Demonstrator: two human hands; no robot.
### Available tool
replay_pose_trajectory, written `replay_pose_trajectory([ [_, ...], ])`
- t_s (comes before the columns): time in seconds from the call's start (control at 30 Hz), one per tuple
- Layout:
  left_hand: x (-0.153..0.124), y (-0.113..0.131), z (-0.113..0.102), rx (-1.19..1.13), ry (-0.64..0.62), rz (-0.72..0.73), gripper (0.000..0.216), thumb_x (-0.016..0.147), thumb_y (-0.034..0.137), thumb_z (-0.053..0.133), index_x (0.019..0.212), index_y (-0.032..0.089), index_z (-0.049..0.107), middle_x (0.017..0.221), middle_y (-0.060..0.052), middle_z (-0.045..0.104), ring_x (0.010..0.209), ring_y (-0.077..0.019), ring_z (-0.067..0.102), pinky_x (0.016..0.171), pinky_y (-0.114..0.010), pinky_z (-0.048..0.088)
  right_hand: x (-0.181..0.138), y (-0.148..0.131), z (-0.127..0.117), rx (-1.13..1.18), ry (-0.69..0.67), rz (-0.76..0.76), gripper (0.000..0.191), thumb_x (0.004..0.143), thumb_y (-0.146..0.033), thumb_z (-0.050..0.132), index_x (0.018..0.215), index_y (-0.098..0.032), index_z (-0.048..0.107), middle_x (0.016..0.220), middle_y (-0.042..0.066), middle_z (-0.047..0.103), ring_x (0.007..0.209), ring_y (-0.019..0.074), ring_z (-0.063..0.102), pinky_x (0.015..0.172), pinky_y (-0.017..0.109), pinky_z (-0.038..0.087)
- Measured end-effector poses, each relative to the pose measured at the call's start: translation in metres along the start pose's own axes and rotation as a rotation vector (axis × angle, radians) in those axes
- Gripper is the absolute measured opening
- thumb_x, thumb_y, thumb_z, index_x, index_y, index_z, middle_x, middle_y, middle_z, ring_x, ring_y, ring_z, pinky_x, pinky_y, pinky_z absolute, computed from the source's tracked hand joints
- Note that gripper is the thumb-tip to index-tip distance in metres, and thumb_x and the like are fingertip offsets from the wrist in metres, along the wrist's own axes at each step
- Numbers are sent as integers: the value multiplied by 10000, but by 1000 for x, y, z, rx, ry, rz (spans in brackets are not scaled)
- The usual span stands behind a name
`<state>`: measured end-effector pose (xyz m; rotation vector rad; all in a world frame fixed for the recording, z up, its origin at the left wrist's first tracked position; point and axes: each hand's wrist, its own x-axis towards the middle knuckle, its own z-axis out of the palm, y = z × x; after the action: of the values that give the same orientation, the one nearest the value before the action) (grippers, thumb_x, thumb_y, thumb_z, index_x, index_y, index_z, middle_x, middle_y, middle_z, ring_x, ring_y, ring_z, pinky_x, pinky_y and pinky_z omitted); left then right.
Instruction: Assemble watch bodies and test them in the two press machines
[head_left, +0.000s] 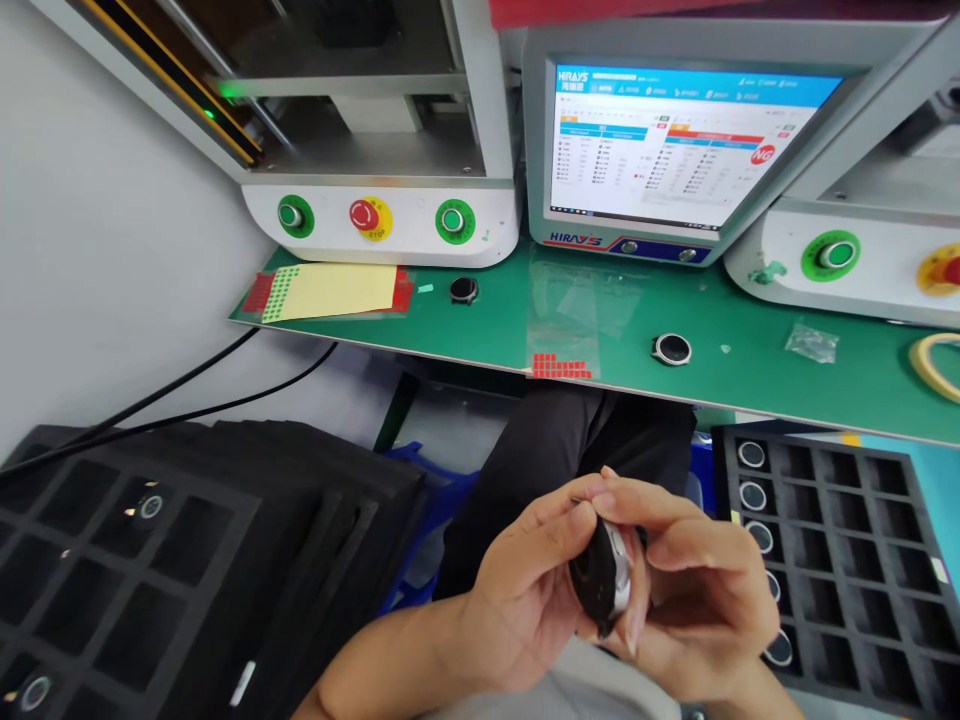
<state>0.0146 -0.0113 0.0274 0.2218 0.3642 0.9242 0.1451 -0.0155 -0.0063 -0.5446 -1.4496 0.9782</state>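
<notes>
Low in the middle of the head view, both my hands close round one round watch body (602, 578) with a black face and silver rim, held on edge above my lap. My left hand (525, 590) cups it from the left, thumb and forefinger pinched at its top. My right hand (694, 590) wraps it from the right, fingers curled over the rim. Two more watch bodies lie on the green bench (750, 385): a dark one (463, 290) near the left machine and a silver-rimmed one (672, 349) further right.
A black foam tray (862, 560) at right holds watch bodies in its left column. Stacked black trays (187, 560) sit at left. Two machines with green and red buttons (375, 215) flank a monitor (675, 140). Sticker sheets (330, 292), red stickers (561, 366) and a tape roll (937, 362) lie on the bench.
</notes>
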Motion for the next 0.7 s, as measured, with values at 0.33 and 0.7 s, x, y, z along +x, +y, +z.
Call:
replay_pose_trajectory([
  [0.33,0,-1,0,-71,-5,-8,210,918,347,544,910,137,550,605,-21,585,446,-80,405,409,-186,232,0,2,1,81,66,67,530,700,-76,811,1145,-177,542,1220,129,663,1146,249,640,1074,425,492],
  [0.7,1,-4,-5,-79,-57,14,196,916,336,526,947,153,588,624,-28,602,500,-102,477,429,-180,267,2,8,7,123,156,85,582,692,-148,851,1168,-231,527,1163,72,693,1035,195,689,1053,351,511],
])
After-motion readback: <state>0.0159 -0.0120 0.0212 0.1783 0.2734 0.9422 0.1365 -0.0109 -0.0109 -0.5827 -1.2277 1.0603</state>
